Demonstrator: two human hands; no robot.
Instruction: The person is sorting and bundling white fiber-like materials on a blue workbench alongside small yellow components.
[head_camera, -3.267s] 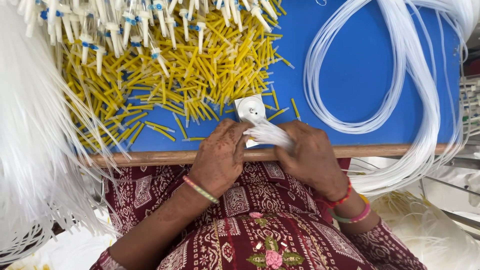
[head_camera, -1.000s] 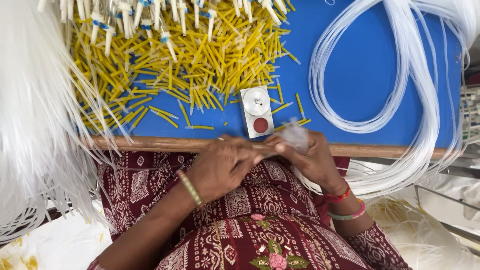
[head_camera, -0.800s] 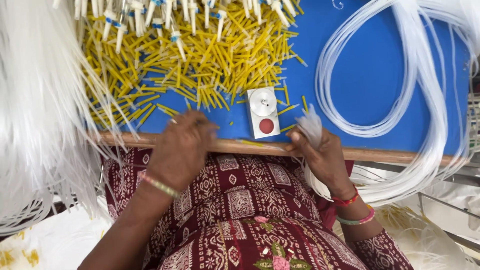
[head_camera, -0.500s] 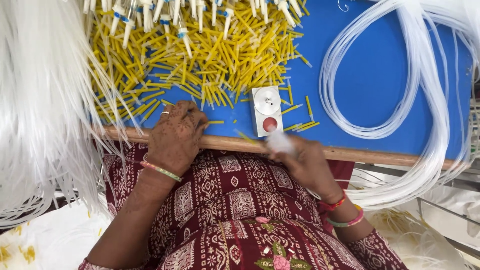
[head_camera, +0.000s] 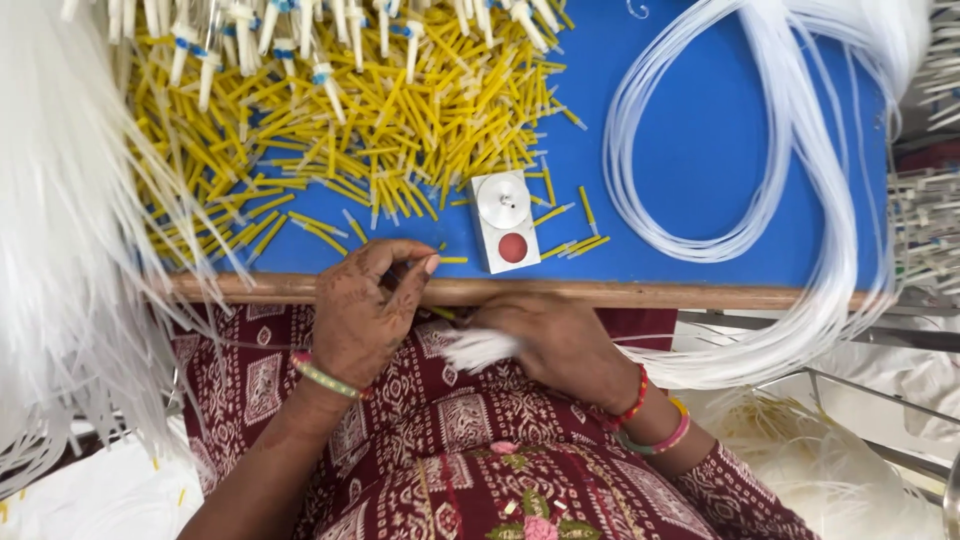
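Across blue surface (head_camera: 700, 120): yellow tubes (head_camera: 400, 130), white coils (head_camera: 790, 180); left hand (head_camera: 360, 310) grip pinched empty, right hand (head_camera: 560, 340) clamped on white strands (head_camera: 478, 350).

free: bare blue worktop (head_camera: 690, 110) lying open inside tubing loop (head_camera: 640, 200) | blocking: yellow sleeve pile (head_camera: 380, 130) crowding left, small white box (head_camera: 505, 220) sitting by front edge

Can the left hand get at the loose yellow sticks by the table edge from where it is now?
Probably yes. The left hand rests at the wooden edge, fingertips beside a yellow stick, with nothing between them and the pile.
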